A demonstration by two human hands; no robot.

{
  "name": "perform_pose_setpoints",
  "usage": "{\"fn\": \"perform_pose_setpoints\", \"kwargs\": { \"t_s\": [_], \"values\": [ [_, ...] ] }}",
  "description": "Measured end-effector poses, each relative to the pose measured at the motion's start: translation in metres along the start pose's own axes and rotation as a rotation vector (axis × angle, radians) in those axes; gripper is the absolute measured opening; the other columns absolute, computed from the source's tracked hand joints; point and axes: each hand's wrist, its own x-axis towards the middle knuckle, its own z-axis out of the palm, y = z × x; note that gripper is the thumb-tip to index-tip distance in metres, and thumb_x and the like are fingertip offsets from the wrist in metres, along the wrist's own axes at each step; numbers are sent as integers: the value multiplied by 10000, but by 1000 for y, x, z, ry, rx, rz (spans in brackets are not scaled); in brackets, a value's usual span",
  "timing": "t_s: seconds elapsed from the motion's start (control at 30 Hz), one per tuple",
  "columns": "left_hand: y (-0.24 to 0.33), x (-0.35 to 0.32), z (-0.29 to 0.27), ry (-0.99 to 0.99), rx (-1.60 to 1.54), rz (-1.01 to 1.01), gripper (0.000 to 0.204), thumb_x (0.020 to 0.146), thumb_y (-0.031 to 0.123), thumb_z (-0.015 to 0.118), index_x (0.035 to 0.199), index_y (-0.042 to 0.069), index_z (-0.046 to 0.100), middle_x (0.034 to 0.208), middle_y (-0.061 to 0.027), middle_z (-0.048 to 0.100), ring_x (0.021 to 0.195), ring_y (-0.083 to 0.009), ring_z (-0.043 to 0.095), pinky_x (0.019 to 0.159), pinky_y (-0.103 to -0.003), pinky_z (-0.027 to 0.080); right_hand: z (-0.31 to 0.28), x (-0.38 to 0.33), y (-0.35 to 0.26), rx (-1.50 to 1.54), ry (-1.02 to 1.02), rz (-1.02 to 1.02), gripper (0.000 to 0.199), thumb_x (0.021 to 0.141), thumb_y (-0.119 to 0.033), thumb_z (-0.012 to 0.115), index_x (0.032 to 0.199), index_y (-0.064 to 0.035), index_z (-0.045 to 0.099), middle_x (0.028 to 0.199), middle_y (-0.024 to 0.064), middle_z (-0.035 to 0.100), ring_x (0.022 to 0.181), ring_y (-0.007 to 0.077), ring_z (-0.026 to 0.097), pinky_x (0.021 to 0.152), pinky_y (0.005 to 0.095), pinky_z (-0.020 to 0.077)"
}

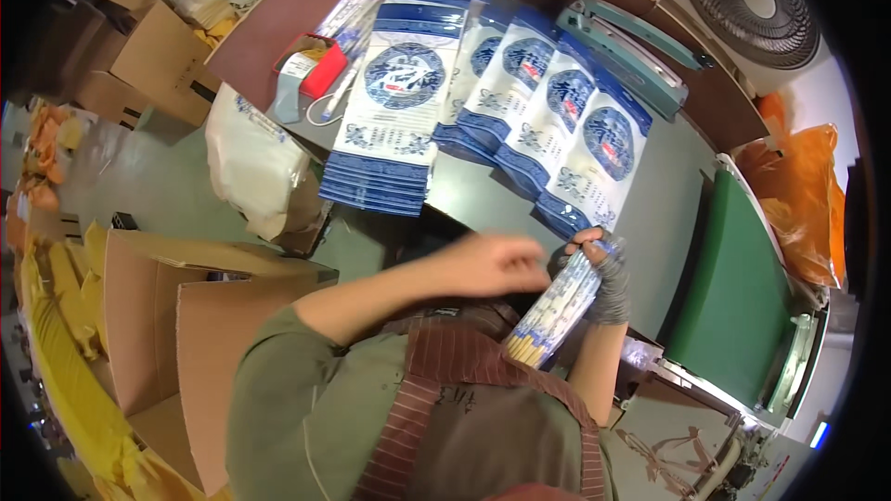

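Observation:
My right hand [608,276], with a grey covering over the palm and wrist, is closed around a bundle of wrapped chopsticks [555,306]. The bundle slants against my apron, its pale stick ends pointing down toward me and its blue-and-white wrapping toward the table. My left hand [497,264] is just left of the bundle, apart from it and smeared by motion, so its fingers are unclear. Beyond the hands, blue-and-white printed plastic bags [608,144] lie in overlapping stacks on the grey table [650,213]. A taller fanned stack of similar bags [394,83] lies further left.
A teal bag sealer [631,56] stands at the table's back right, near a fan [756,0]. The red box [325,65] lies left of the bags. At my left stands an open carton [218,353]; a green conveyor belt [733,278] is at right.

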Motion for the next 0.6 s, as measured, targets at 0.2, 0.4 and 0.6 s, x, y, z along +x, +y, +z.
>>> {"fn": "perform_pose_setpoints", "kwargs": {
  "t_s": [0.2, 0.4, 0.6],
  "values": [
    [-67, -66, -153, 845, 1004, 115, 229, 795, 201, 711, 890, 24, 600, 801, -126, 583, 781, -294, 591, 701, -391, 474, 34, 13, 0, 6, -75, 44, 252, 790, -160, 699, 946, 22, 621, 800, 133, 649, 670, 217, 643, 622, 321, 547],
    [-73, -55, -190, 697, 760, 0, 123, 811, -17, 574, 920, 3, 626, 851, -132, 595, 876, -336, 590, 768, -381, 463, 62, 13, -8, -18, -98, 73, 223, 774, -137, 686, 930, 4, 613, 796, 119, 651, 666, 175, 638, 605, 270, 545],
    [-19, -71, -211, 507, 963, 65, 207, 805, -13, 553, 995, 34, 621, 1012, -130, 587, 938, -333, 590, 764, -390, 483, 69, 6, -18, -57, -54, 40, 225, 769, -140, 684, 927, 3, 612, 797, 121, 640, 673, 172, 623, 611, 267, 540]
  ]
}}
